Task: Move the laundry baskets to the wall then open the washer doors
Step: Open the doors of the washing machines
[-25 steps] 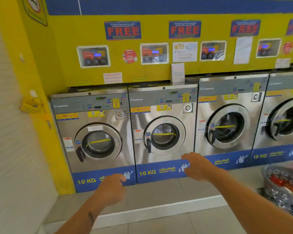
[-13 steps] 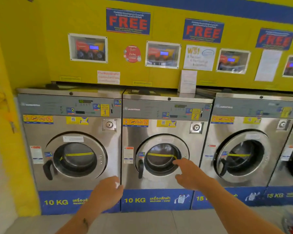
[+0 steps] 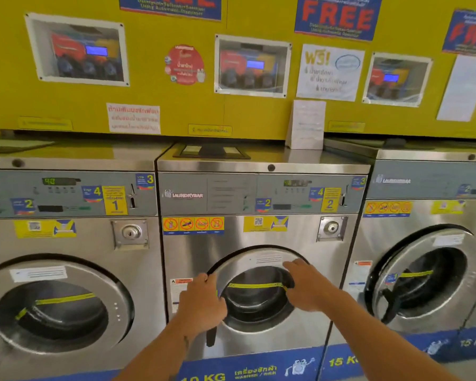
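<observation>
Three steel front-load washers stand in a row. The middle washer, numbered 2, has a round door (image 3: 259, 323) with a glass window and a yellow strip across it. My left hand (image 3: 202, 302) grips the black handle at the door's left edge; the handle's lower end shows below my palm. My right hand (image 3: 304, 285) rests with straight fingers on the door's right rim. The left washer door (image 3: 58, 306) and the right washer door (image 3: 421, 276) look closed. No laundry basket is in view.
A yellow wall panel (image 3: 231, 114) with posters and windowed dispensers rises behind the washers. A folded paper sign (image 3: 307, 125) stands on the middle washer's top. Blue kick panels run along the bottom.
I have come closer to the middle washer. My left hand rose from below onto the door handle, and my right hand moved from the window to the door's right rim.
</observation>
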A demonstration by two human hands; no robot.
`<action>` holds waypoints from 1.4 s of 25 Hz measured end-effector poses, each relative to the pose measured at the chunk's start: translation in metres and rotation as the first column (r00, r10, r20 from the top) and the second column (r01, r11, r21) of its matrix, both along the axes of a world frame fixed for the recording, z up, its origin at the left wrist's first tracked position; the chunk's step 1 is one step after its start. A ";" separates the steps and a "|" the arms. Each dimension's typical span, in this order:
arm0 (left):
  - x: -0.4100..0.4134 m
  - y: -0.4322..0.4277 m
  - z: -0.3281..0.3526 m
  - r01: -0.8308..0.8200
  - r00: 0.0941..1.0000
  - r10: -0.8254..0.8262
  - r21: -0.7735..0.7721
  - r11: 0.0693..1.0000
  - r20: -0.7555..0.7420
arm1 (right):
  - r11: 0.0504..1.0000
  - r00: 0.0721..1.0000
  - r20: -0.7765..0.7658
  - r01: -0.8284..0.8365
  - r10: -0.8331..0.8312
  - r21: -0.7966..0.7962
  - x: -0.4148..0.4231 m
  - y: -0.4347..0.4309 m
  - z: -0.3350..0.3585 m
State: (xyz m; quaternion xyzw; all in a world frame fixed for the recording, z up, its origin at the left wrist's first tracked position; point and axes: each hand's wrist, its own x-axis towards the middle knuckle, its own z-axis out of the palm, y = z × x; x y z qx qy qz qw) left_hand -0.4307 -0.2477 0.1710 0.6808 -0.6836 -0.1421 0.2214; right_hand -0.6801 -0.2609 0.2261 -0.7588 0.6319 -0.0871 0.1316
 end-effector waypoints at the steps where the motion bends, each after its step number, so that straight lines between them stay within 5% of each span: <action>1: -0.009 -0.019 -0.002 0.001 1.000 -0.001 -0.005 1.000 0.011 | 1.000 1.000 -0.025 -0.005 0.005 0.001 -0.004 -0.024 -0.004; 7: -0.048 -0.104 -0.026 -0.070 0.989 0.064 0.045 0.997 0.130 | 0.982 0.973 -0.133 -0.187 0.186 0.003 -0.006 -0.138 -0.032; 12: -0.073 -0.147 -0.052 -0.153 0.982 0.131 0.167 0.974 0.137 | 0.969 0.946 -0.223 -0.246 0.236 -0.015 0.008 -0.173 -0.076; 16: -0.073 -0.150 -0.073 -0.184 0.983 0.180 0.102 0.978 0.046 | 0.947 0.929 -0.239 -0.311 0.284 -0.084 0.000 -0.184 -0.089; 21: -0.050 -0.143 -0.066 -0.038 0.993 0.044 0.059 0.998 -0.113 | 0.958 0.946 -0.179 -0.282 0.269 -0.049 -0.003 -0.182 -0.073; 28: -0.043 -0.074 -0.072 0.214 0.976 -0.214 -0.009 0.977 0.040 | 0.986 0.980 -0.117 -0.157 0.163 0.052 -0.012 -0.112 -0.060; 35: -0.071 -0.022 -0.080 0.594 0.794 -0.570 0.073 0.801 -0.211 | 0.988 0.965 0.215 0.150 -0.153 0.031 -0.044 -0.038 -0.063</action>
